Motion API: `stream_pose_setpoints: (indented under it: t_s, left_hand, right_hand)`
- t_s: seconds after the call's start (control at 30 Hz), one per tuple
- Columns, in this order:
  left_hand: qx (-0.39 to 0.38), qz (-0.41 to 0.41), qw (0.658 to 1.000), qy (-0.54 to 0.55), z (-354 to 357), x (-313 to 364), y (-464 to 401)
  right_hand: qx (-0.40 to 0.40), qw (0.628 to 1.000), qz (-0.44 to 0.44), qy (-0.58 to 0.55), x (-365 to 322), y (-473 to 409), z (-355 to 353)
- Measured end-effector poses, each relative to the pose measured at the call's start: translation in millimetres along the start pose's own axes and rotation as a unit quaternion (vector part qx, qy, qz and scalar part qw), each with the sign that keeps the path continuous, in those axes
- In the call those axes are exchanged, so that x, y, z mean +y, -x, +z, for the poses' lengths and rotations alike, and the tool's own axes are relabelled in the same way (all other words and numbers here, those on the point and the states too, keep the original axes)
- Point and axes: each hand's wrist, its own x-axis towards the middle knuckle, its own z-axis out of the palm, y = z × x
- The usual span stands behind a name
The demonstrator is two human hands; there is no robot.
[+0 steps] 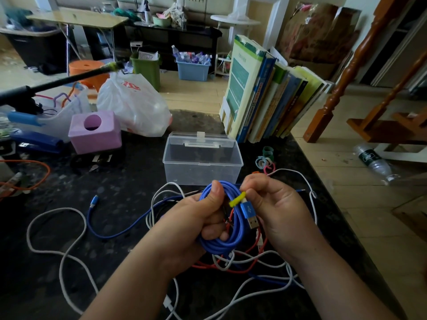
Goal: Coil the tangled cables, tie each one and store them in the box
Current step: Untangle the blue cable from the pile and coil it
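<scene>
- Dark speckled table (104, 227) fills my view, with a cluttered room behind it at 12 o'clock.
- I see my left hand (196, 218) at centre, fingers curled tight around a coil (221, 241) of blue cable, thumb pressed on the coil's top.
- My right hand (275, 204), at 3 o'clock from the left, pinches a yellow tie (237, 199) between thumb and forefinger, right against the coil; I cannot tell whether the tie is wrapped round it.
- A blue USB plug (250, 215) sticks out just under the tie, pointing toward 5 o'clock.
- The clear box (201, 158) sits on the table at 12 o'clock from my hands, lid shut, near but apart from them.
- Loose ties (265, 160) in several colours lie at 3 o'clock from the box.
- White cable (57, 250) loops off toward 8 o'clock; red cable (251, 266) and more white tangle lie under my hands at 6 o'clock.
- A second blue cable (111, 234) trails toward 9 o'clock.
- Books (265, 93) stand at 1 o'clock; a purple block (96, 132) and white bag (136, 105) sit at 10 to 11 o'clock.
</scene>
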Motion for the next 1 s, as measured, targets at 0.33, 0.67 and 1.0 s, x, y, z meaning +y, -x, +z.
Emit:
stream_pose_setpoints:
  t_s: [0.33,0.67,1.0]
  left_hand:
    - [0.079,0.098,0.992,-0.027,11.8,5.2,-1.0]
    - [0.165,0.148,0.952,-0.209,6.1,9.1,3.3]
    - [0.150,0.156,0.943,-0.254,14.4,10.7,6.3]
  right_hand:
    - [0.086,0.991,0.070,0.078,3.9,5.7,7.7]
    - [0.181,0.937,-0.101,0.283,-19.5,5.2,0.7]
    - [0.082,0.948,-0.126,0.280,-15.1,7.6,6.3]
